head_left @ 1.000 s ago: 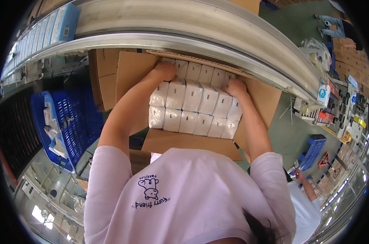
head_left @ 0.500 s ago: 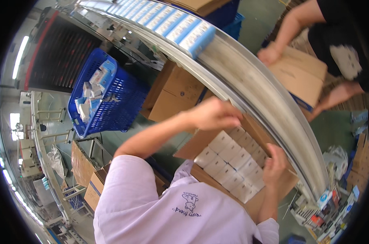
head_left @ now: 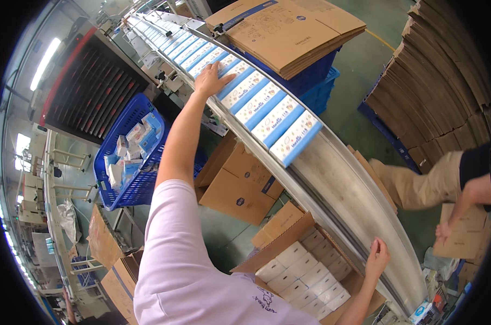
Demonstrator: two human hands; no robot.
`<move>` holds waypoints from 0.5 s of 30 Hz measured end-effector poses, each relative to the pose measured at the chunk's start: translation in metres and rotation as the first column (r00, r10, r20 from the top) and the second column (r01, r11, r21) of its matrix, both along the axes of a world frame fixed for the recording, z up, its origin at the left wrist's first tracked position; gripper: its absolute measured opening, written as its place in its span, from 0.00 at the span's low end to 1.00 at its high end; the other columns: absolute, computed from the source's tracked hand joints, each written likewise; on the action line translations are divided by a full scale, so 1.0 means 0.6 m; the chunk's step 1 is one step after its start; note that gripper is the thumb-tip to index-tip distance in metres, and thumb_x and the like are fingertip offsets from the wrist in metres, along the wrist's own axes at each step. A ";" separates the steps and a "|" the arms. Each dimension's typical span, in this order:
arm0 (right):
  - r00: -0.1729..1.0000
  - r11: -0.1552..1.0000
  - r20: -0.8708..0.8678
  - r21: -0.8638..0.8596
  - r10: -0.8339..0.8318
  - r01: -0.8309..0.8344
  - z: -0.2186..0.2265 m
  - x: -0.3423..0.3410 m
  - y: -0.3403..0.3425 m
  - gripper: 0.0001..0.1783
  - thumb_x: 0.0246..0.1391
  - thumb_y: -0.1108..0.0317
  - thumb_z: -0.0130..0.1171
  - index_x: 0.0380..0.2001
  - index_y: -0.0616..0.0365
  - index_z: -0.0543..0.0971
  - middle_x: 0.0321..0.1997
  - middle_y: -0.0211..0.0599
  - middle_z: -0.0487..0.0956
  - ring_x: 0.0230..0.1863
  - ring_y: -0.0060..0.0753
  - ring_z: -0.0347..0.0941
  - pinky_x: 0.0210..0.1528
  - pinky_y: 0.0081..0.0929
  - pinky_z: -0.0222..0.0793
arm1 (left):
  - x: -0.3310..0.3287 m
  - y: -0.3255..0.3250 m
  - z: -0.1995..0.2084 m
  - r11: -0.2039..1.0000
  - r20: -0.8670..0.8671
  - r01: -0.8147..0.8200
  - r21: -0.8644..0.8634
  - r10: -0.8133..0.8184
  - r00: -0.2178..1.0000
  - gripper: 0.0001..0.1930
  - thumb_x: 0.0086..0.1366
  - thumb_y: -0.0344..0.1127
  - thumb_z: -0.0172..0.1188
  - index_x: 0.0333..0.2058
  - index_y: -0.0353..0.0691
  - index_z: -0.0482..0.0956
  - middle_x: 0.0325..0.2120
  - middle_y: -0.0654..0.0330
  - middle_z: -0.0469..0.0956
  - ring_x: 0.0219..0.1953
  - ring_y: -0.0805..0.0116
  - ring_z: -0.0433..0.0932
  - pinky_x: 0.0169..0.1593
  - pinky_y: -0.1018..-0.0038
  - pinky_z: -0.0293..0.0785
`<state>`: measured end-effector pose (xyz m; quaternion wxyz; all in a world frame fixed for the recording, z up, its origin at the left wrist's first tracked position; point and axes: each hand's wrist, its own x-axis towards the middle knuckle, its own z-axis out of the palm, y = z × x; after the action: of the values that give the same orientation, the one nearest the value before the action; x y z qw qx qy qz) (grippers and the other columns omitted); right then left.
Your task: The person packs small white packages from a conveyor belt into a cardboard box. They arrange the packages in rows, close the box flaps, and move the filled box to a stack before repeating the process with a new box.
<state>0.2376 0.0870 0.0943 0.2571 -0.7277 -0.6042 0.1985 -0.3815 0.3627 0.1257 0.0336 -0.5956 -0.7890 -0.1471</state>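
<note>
My left hand point(head_left: 213, 80) reaches far out over the conveyor and rests, fingers spread, on a row of blue-and-white tissue packs point(head_left: 257, 104). The packs lie side by side along the belt, and the front pack point(head_left: 295, 138) has bare belt beyond it. Over the belt's near edge is my right hand point(head_left: 376, 259), its fingers drawn together with nothing visible in them. Below and between my arms stands an open carton point(head_left: 282, 238) holding several rows of white packs point(head_left: 301, 272). My right forearm passes over the carton's right side.
A blue basket point(head_left: 131, 187) with loose packs stands left, beside open cartons point(head_left: 240, 181). Flat cartons point(head_left: 294, 32) are piled on blue crates beyond the conveyor point(head_left: 359, 211). Stacked cardboard point(head_left: 435, 92) stands far right. A co-worker's arm point(head_left: 462, 203) holds a carton at the right.
My left hand has moved from above the carton up to the packs. My right hand has left the carton for the belt edge. The packs sit farther along the belt; the co-worker has moved lower right.
</note>
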 end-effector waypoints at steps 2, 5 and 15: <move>0.995 0.997 0.065 -0.014 0.073 -0.072 0.021 -0.024 0.006 0.10 0.55 0.69 0.50 0.36 0.64 0.76 0.31 0.42 0.77 0.29 0.34 0.73 0.34 0.26 0.68 | 0.037 0.000 0.059 0.925 0.270 -0.026 -0.379 0.137 0.953 0.47 0.46 0.75 0.50 0.50 0.36 0.70 0.43 0.47 0.74 0.49 0.55 0.71 0.49 0.66 0.68; 0.992 0.991 0.030 -0.059 0.121 -0.120 0.011 -0.024 0.004 0.12 0.55 0.67 0.52 0.38 0.64 0.75 0.31 0.42 0.77 0.29 0.33 0.73 0.35 0.27 0.68 | 0.089 0.004 0.043 0.832 0.269 0.150 -0.534 -0.001 0.963 0.47 0.42 0.77 0.52 0.41 0.31 0.75 0.38 0.44 0.76 0.47 0.55 0.73 0.46 0.65 0.71; 0.936 0.954 -0.186 -0.060 -0.299 0.293 -0.018 0.069 0.020 0.39 0.45 0.49 0.63 0.51 0.68 0.63 0.48 0.50 0.72 0.50 0.40 0.69 0.52 0.31 0.62 | 0.533 -0.214 -0.024 0.771 0.672 0.578 -0.268 -0.280 0.686 0.52 0.34 0.70 0.65 0.50 0.34 0.66 0.38 0.49 0.77 0.43 0.58 0.77 0.45 0.68 0.73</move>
<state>0.2788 0.0990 0.0834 0.3300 -0.7915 -0.4568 0.2364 -0.0615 0.2342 0.1113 -0.3945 -0.6809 -0.6012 -0.1387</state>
